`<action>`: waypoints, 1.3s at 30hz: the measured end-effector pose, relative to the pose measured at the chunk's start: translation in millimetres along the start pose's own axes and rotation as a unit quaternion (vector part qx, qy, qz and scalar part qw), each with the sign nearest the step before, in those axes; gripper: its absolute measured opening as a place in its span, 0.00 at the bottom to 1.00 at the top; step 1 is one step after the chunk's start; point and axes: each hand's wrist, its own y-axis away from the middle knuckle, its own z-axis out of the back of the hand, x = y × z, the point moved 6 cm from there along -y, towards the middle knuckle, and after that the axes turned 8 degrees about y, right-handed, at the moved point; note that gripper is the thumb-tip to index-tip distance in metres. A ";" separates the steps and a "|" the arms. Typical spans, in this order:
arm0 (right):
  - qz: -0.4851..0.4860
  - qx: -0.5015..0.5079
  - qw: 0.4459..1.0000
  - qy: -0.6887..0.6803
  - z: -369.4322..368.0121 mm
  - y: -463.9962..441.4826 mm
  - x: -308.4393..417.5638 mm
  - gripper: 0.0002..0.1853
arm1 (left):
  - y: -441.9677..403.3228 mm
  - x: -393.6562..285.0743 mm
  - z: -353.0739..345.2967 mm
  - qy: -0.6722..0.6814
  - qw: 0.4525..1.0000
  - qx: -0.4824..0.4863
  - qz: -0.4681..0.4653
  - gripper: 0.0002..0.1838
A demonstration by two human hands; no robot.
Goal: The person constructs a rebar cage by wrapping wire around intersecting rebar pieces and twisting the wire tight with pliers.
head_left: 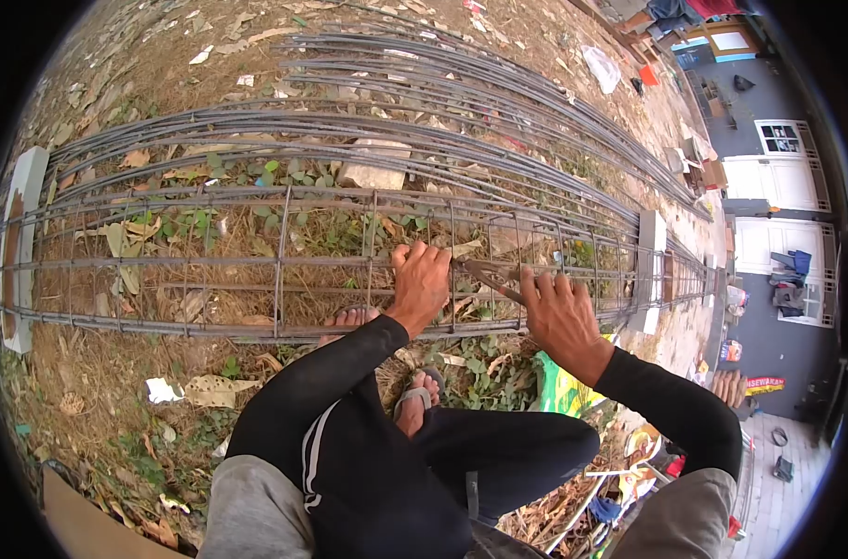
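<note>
A long rebar cage (279, 261) of thin rods and square stirrups stretches across in front of me. My left hand (421, 287) is closed with its fingers curled over a middle rod of the cage, beside a stirrup; whether a tie wire is in the fingers is hidden. In my right hand (563, 326) are rusty pincers (487, 274), gripped by the handles. Their jaws point left and meet the cage at the stirrup crossing, just right of my left hand.
Bundles of loose steel rods (498, 163) lie beyond the cage. White-edged supports (23, 242) hold it at the left and right (649, 270). A stone block (375, 164) sits under the rods. A green sack (559, 384) and scattered litter lie near my knee.
</note>
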 end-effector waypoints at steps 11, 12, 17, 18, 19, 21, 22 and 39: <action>-0.127 0.458 0.691 -0.544 -81.2 -14.0 -43.0 0.38 | -2.1 -3.8 4.8 0.002 1.000 -0.009 0.002 0.07; -0.116 0.445 0.722 -0.517 -78.9 -20.0 -43.9 0.38 | 0.4 -3.4 5.0 0.005 1.000 -0.008 0.005 0.07; -0.054 0.399 0.808 -0.431 -63.4 -37.1 -39.6 0.33 | -1.4 -2.6 4.3 0.005 1.000 -0.007 0.002 0.05; -0.061 0.410 0.801 -0.432 -59.0 -38.1 -39.6 0.33 | -2.6 -2.3 3.9 0.005 1.000 -0.012 -0.004 0.07; -0.067 0.422 0.793 -0.434 -54.8 -37.3 -39.0 0.32 | -2.2 -1.8 3.6 0.005 1.000 -0.016 -0.009 0.09; -0.068 0.433 0.780 -0.446 -46.0 -36.5 -39.9 0.31 | -0.3 -0.5 2.5 0.000 1.000 -0.020 -0.016 0.12; -0.069 0.437 0.775 -0.452 -44.5 -36.6 -40.3 0.31 | -0.6 0.4 1.5 -0.006 1.000 -0.020 -0.017 0.13; -0.046 0.421 0.782 -0.457 -51.2 -38.2 -42.7 0.30 | -1.9 -3.6 7.0 0.013 1.000 -0.002 -0.001 0.07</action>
